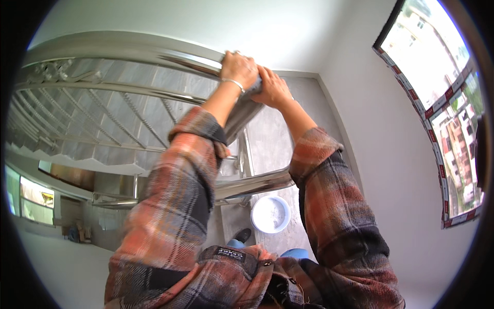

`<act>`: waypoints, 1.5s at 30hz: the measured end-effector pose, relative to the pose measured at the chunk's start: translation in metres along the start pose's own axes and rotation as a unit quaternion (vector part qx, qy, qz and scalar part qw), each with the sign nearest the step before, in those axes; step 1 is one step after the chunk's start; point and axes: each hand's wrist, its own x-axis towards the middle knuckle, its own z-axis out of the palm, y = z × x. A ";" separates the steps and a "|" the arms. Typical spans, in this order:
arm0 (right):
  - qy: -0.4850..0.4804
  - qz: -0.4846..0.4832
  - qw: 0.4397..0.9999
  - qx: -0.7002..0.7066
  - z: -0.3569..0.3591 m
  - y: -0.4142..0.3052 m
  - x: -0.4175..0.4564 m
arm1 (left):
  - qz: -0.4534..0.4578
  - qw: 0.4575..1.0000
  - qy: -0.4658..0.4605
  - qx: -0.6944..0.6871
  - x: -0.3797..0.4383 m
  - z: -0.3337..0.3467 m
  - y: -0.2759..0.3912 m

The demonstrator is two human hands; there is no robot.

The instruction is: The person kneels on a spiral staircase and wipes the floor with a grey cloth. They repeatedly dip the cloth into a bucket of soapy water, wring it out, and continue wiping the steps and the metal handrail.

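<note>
My left hand (239, 70), with a bangle at its wrist, is wrapped over a bend of the polished metal handrail (181, 58). A dark grey cloth (254, 88) shows under and beside it, pressed against the rail. My right hand (274, 88) is beside the left, its fingers curled over the cloth and the rail's edge. The palms hide most of the cloth. From the bend, the rail runs down toward me between my forearms. Below, a round white basin (271, 214) stands on the floor, with light, cloudy contents.
Grey stairs (127, 81) lie behind twisted metal balusters (142, 116) on the left. A lower metal rail (254, 184) crosses before me, above the basin. White walls (370, 116) enclose the landing; a window (451, 127) with red-and-white taped frame is at right.
</note>
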 end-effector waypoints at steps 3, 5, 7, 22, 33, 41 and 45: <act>0.011 0.087 0.996 0.010 0.006 0.045 -0.053 | 0.044 0.997 0.037 -0.053 0.001 0.027 0.075; 0.006 0.183 0.981 0.063 0.010 0.056 -0.076 | 0.041 0.986 0.038 -0.159 0.010 0.051 0.120; 0.004 0.210 0.975 0.079 0.006 0.054 -0.086 | 0.086 0.983 0.007 -0.160 0.011 0.046 0.125; 0.098 0.224 0.964 -0.109 -0.027 -0.018 -0.233 | 0.125 0.828 0.146 -0.527 -0.109 -0.001 0.192; -0.094 -0.024 0.995 -0.007 0.031 -0.095 -0.297 | 0.029 0.875 0.161 -0.456 -0.332 -0.002 0.109; -0.314 0.121 0.760 0.557 0.066 -0.157 -0.244 | -0.330 0.845 0.110 -0.407 -0.474 0.024 0.035; -0.223 0.194 0.677 0.674 -0.002 -0.167 -0.207 | -0.382 0.784 0.161 -0.462 -0.469 0.004 0.046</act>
